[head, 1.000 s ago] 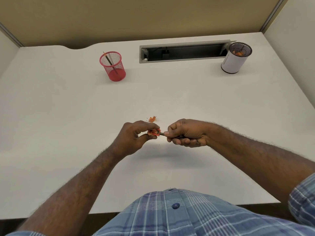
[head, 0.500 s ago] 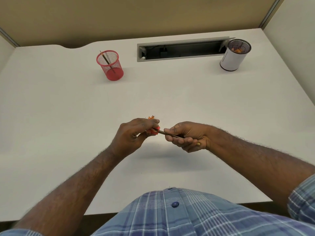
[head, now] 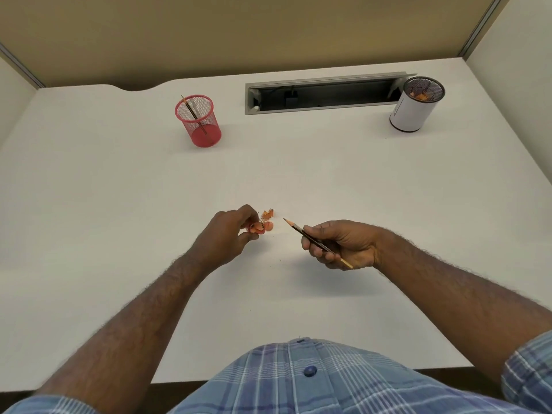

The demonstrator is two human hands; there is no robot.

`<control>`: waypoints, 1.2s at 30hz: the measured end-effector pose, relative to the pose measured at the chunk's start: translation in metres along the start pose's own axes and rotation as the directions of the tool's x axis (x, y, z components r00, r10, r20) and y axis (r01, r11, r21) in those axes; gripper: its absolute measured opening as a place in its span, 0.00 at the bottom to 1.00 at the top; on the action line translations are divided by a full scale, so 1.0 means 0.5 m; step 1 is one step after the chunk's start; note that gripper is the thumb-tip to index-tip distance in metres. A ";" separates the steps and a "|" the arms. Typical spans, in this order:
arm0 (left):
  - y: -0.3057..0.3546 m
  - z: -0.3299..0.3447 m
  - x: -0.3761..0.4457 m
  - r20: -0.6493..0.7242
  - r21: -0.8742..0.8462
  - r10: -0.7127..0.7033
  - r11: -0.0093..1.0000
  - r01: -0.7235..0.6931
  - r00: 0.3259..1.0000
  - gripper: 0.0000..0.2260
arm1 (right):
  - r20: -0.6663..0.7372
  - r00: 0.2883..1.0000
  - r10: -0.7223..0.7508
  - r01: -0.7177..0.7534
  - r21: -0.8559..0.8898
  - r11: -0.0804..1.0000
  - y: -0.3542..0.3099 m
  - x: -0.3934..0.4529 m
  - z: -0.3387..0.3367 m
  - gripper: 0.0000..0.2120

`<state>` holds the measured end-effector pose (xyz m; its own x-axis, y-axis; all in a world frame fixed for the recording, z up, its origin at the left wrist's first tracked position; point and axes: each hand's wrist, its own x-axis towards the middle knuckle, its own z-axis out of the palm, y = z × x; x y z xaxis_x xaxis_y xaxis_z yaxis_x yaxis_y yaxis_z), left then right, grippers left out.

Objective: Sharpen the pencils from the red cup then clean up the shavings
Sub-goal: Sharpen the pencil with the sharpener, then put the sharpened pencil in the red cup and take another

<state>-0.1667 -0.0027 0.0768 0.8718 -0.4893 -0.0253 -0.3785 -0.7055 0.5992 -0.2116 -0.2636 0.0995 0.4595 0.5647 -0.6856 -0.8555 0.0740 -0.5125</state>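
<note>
My right hand [head: 340, 245] grips a dark pencil [head: 301, 232] with a sharp tip that points up and left, free of the sharpener. My left hand [head: 228, 237] pinches a small red sharpener [head: 257, 228] low over the white desk [head: 119, 204]. Orange shavings [head: 267, 215] lie on the desk just beyond my left fingertips. At the back left stands the red mesh cup [head: 199, 122] with one dark pencil [head: 192, 113] leaning inside it.
A white cup with a dark mesh rim [head: 416, 107] stands at the back right with orange shavings inside. A long grey cable slot [head: 322, 95] is cut into the desk's back. Partition walls close the back and both sides.
My right hand has pulled the pencil out of the sharpener and moved right. My left hand has lowered the sharpener toward the desk, and more shavings lie beside it.
</note>
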 end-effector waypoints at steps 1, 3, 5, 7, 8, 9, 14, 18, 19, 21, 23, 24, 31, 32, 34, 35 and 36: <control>-0.002 0.001 0.003 0.004 0.015 -0.019 1.000 0.019 1.000 0.09 | -0.005 1.000 -0.018 0.018 0.004 1.000 0.002 -0.001 0.001 0.12; -0.006 0.003 0.011 0.004 0.022 -0.052 0.998 0.052 0.999 0.08 | -0.016 0.999 -0.047 0.047 -0.003 0.999 0.007 -0.001 0.001 0.12; -0.004 0.006 0.019 0.000 0.044 -0.078 0.996 0.078 0.997 0.07 | -0.025 0.997 -0.072 0.072 -0.025 0.997 0.011 0.001 0.000 0.13; 0.001 0.011 0.028 -0.021 0.088 -0.073 0.993 0.074 0.997 0.07 | -0.035 0.995 -0.095 0.094 -0.039 0.995 0.013 0.003 0.001 0.13; 0.004 0.014 0.031 -0.039 0.111 -0.069 0.991 0.073 0.997 0.08 | -0.039 0.994 -0.106 0.104 -0.040 0.994 0.013 0.003 0.003 0.13; 0.006 0.017 0.035 -0.055 0.128 -0.077 0.988 0.084 0.995 0.10 | -0.042 0.992 -0.116 0.115 -0.039 0.993 0.013 0.004 0.005 0.13; 0.006 0.033 0.046 -0.101 0.162 -0.123 0.977 0.138 0.987 0.10 | -0.110 0.982 -0.154 0.153 -0.015 0.988 0.009 0.009 0.012 0.13; 0.017 0.042 0.048 -0.167 0.184 -0.089 0.976 0.119 0.982 0.08 | -0.178 0.970 -0.167 0.167 -0.018 0.986 0.006 0.013 0.015 0.14; 0.020 0.044 0.047 -0.180 0.195 -0.068 0.975 0.104 0.981 0.07 | -0.187 0.967 -0.171 0.170 -0.019 0.985 0.006 0.013 0.015 0.14; 0.024 0.046 0.042 -0.213 0.202 -0.050 0.975 0.094 0.976 0.07 | -0.193 0.965 -0.179 0.177 -0.027 0.984 0.004 0.013 0.018 0.14; 0.027 0.047 0.036 -0.239 0.213 -0.046 0.972 0.099 0.970 0.07 | -0.188 0.964 -0.190 0.187 -0.033 0.982 0.003 0.013 0.019 0.13; 0.028 0.048 0.035 -0.242 0.222 -0.046 0.970 0.101 0.969 0.08 | -0.187 0.963 -0.194 0.192 -0.031 0.981 0.002 0.013 0.018 0.13; 0.035 0.050 0.028 -0.305 0.252 -0.005 0.964 0.086 0.952 0.09 | -0.133 0.967 -0.219 0.222 0.008 0.975 0.000 0.013 0.020 0.13; 0.036 0.052 0.028 -0.314 0.257 0.003 0.963 0.082 0.950 0.09 | -0.126 0.967 -0.221 0.225 0.013 0.974 -0.001 0.014 0.021 0.13; 0.036 0.056 0.026 -0.341 0.269 0.029 0.961 0.068 0.940 0.09 | -0.116 0.966 -0.231 0.233 0.007 0.972 -0.001 0.015 0.023 0.11; 0.037 0.057 0.026 -0.353 0.267 0.034 0.962 0.066 0.935 0.09 | -0.114 0.964 -0.239 0.241 0.001 0.971 -0.001 0.017 0.023 0.11; 0.038 0.060 0.024 -0.358 0.258 0.029 0.964 0.070 0.933 0.08 | -0.115 0.962 -0.247 0.248 -0.004 0.969 -0.001 0.019 0.022 0.10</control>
<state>-0.1725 -0.0372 0.0639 0.9141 -0.2930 0.2802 -0.3843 -0.8464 0.3688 -0.2094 -0.2491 0.0991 0.6805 0.4309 -0.5926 -0.7140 0.2082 -0.6685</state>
